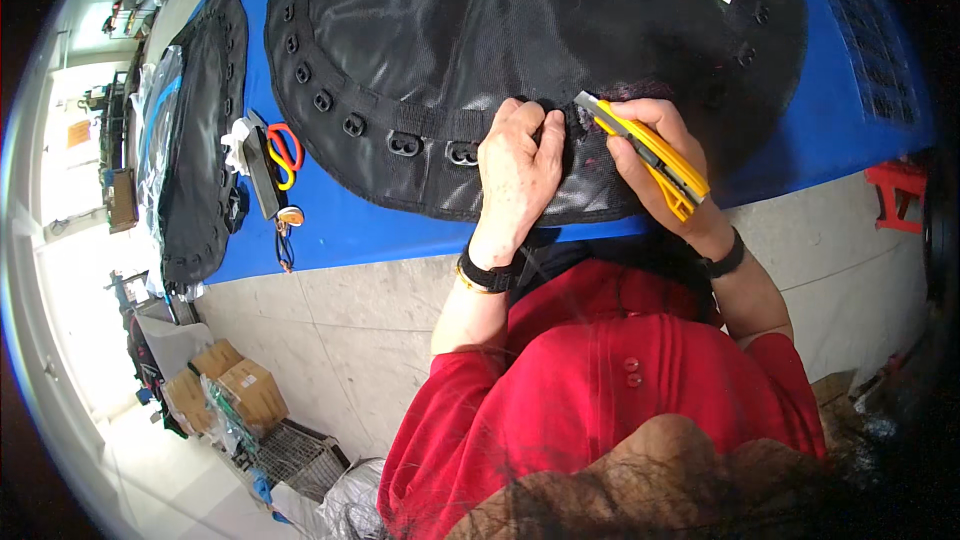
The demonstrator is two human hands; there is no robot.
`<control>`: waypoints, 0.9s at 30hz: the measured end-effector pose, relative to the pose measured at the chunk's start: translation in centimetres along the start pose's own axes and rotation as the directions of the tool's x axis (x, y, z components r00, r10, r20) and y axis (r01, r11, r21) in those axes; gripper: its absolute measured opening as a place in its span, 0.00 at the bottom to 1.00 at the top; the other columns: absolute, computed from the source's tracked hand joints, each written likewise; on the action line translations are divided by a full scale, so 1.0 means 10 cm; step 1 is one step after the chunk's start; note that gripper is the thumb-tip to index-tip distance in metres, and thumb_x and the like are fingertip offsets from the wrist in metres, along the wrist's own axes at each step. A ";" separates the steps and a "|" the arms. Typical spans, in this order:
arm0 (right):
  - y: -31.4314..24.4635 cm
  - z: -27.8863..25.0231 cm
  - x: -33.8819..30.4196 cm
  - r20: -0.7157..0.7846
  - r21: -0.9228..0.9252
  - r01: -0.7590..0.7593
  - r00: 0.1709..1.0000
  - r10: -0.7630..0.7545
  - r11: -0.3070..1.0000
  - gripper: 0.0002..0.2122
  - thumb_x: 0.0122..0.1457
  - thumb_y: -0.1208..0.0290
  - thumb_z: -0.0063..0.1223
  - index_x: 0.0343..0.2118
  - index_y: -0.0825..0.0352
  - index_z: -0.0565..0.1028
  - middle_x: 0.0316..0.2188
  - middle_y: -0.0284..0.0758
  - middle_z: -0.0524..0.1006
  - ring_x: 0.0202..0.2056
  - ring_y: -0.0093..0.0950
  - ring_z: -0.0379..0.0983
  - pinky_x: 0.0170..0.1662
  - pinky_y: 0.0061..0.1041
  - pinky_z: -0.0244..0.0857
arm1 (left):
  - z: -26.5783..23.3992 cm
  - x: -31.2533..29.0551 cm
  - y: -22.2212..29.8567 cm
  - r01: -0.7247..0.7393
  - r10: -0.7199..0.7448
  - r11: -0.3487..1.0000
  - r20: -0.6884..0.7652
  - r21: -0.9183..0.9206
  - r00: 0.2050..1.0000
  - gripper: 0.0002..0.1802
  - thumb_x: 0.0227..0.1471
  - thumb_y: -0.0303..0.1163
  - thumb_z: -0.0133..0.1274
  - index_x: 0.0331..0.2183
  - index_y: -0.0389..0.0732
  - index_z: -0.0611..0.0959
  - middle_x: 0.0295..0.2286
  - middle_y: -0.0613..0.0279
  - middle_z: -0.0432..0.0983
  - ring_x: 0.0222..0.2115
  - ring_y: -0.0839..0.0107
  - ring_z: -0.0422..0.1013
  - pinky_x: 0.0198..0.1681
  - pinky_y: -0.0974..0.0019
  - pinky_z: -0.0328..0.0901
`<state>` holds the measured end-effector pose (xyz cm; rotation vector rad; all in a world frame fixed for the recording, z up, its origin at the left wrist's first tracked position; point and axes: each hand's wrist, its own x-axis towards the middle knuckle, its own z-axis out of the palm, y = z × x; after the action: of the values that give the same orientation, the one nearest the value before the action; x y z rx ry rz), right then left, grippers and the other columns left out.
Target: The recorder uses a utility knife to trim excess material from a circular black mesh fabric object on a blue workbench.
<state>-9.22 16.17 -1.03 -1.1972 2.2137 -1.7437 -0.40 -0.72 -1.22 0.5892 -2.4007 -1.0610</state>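
Observation:
A large round black trampoline mat (400, 175), with plastic loops along its edge band, lies in front of me. My left hand (520, 160) is closed on the near edge of this mat, its fingers curled down and its thumb pressed to the webbing; what lies under the fingertips is hidden. A yellow utility knife (650, 150) is gripped in my right hand (660, 130). Its blade points up and left, with the tip at the edge band just right of my left hand. Beside that tip, frayed dark reddish threads (640, 90) show on the mat.
Blue sheeting (340, 230) covers the table. To the left lie scissors (285, 155) with red and yellow handles, a dark flat bar (262, 175) and a second black mat (205, 140) partly under clear plastic. Cardboard boxes (250, 390) stand on the floor; a red stool (897, 195) is at right.

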 end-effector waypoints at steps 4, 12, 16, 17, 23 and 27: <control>0.02 0.00 -0.01 0.018 -0.017 0.005 1.000 -0.005 1.000 0.13 0.61 0.76 0.58 0.48 0.66 0.72 0.40 0.41 0.79 0.41 0.34 0.80 0.45 0.28 0.72 | 0.02 -0.01 0.01 -0.005 0.005 1.000 0.000 -0.009 1.000 0.12 0.56 0.31 0.60 0.25 0.35 0.76 0.23 0.52 0.68 0.24 0.55 0.70 0.30 0.60 0.65; 0.04 0.05 -0.06 -0.006 -0.088 0.049 0.999 -0.050 0.995 0.15 0.58 0.78 0.59 0.48 0.66 0.72 0.41 0.42 0.79 0.42 0.39 0.81 0.44 0.30 0.74 | 0.00 0.00 0.03 0.000 0.000 1.000 0.017 -0.001 1.000 0.11 0.56 0.29 0.57 0.25 0.34 0.77 0.24 0.50 0.71 0.26 0.50 0.72 0.30 0.54 0.66; 0.06 0.05 -0.06 -0.007 -0.096 0.060 0.998 -0.061 0.994 0.15 0.58 0.78 0.60 0.48 0.66 0.72 0.40 0.42 0.80 0.41 0.39 0.81 0.44 0.30 0.74 | 0.01 0.00 0.04 0.006 -0.006 1.000 0.013 0.001 1.000 0.11 0.56 0.29 0.57 0.24 0.34 0.77 0.24 0.50 0.71 0.26 0.50 0.72 0.31 0.54 0.66; 0.06 0.05 -0.06 -0.011 -0.092 0.059 0.998 -0.060 0.994 0.15 0.58 0.78 0.60 0.48 0.66 0.71 0.40 0.42 0.80 0.41 0.39 0.81 0.43 0.30 0.74 | 0.01 0.00 0.04 0.006 -0.006 1.000 0.013 0.001 1.000 0.11 0.56 0.29 0.57 0.24 0.34 0.77 0.24 0.50 0.71 0.26 0.50 0.72 0.31 0.54 0.66; 0.06 0.04 -0.04 0.003 -0.101 0.084 0.996 -0.085 0.991 0.15 0.59 0.77 0.60 0.47 0.66 0.71 0.40 0.42 0.80 0.41 0.39 0.81 0.43 0.30 0.75 | 0.02 0.00 0.04 -0.003 0.002 1.000 0.016 0.009 1.000 0.11 0.56 0.29 0.57 0.25 0.34 0.77 0.24 0.50 0.71 0.26 0.50 0.72 0.31 0.55 0.67; 0.05 0.03 -0.04 0.008 -0.114 0.098 0.995 -0.097 0.989 0.14 0.59 0.76 0.60 0.47 0.66 0.71 0.40 0.42 0.79 0.40 0.39 0.81 0.42 0.30 0.75 | 0.01 0.00 0.05 -0.006 0.006 1.000 0.012 0.007 1.000 0.11 0.56 0.29 0.57 0.25 0.34 0.78 0.24 0.51 0.71 0.26 0.50 0.72 0.31 0.55 0.67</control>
<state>-9.05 16.24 -1.71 -1.3526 2.3199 -1.6670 -0.59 -0.39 -0.90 0.5796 -2.4163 -1.0572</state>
